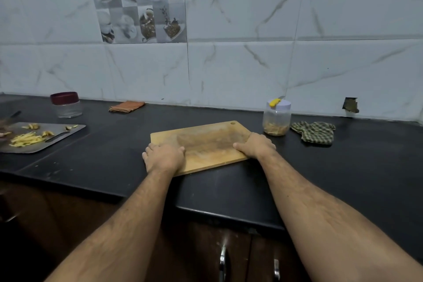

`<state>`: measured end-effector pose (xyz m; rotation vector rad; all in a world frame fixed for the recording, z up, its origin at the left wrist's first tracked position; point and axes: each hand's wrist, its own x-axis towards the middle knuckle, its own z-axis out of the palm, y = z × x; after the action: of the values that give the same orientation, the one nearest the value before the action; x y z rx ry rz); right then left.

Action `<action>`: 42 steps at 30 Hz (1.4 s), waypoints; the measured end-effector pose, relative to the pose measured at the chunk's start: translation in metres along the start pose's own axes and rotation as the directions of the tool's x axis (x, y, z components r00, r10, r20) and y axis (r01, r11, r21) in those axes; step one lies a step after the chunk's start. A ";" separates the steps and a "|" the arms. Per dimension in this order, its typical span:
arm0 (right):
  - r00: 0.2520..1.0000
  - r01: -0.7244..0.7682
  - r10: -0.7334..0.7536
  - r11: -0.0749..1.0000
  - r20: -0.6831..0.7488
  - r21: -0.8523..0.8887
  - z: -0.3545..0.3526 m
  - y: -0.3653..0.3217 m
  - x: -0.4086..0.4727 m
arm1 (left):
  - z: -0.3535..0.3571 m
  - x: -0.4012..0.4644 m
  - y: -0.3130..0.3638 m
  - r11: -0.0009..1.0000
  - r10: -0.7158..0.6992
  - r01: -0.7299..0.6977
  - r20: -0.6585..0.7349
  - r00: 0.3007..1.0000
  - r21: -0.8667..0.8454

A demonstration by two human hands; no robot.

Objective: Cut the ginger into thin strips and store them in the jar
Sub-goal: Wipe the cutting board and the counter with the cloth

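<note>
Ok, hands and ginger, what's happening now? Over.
Left hand and right hand grip the bare wooden board at its ends. Ginger strips sit in the capped jar. Nothing in the way.

Clear jar upright on the counter, white lid on, pale ginger strips piled at its bottom. Yellow-handled knife lies across the lid. Wooden cutting board flat, just beside the jar.

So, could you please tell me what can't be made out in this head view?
- Left hand, right hand: fingertips hidden over the wooden board edges.
- Dark board: its left end is cut by the frame.
- Jar: strips inside too small to judge.
</note>
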<state>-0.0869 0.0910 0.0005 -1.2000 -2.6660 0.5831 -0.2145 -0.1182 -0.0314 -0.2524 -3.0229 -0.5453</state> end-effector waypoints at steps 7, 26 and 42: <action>0.995 -0.079 0.075 0.996 -0.069 -0.046 -0.012 0.035 -0.078 | -0.011 -0.053 -0.006 0.986 0.160 -0.162 0.045 0.986 0.041; 0.953 -0.260 0.249 0.965 -0.175 -0.041 -0.058 0.176 -0.168 | 0.003 -0.144 0.082 0.839 0.545 -0.535 0.158 0.824 -0.105; 0.953 -0.220 0.185 0.967 -0.242 -0.130 -0.066 0.177 -0.156 | 0.011 -0.141 0.097 0.829 0.551 -0.543 0.030 0.834 -0.133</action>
<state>0.1575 0.0995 -0.0105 -1.4978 -2.4487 0.2469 -0.0597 -0.0463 -0.0206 -1.1213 -2.7677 -0.6613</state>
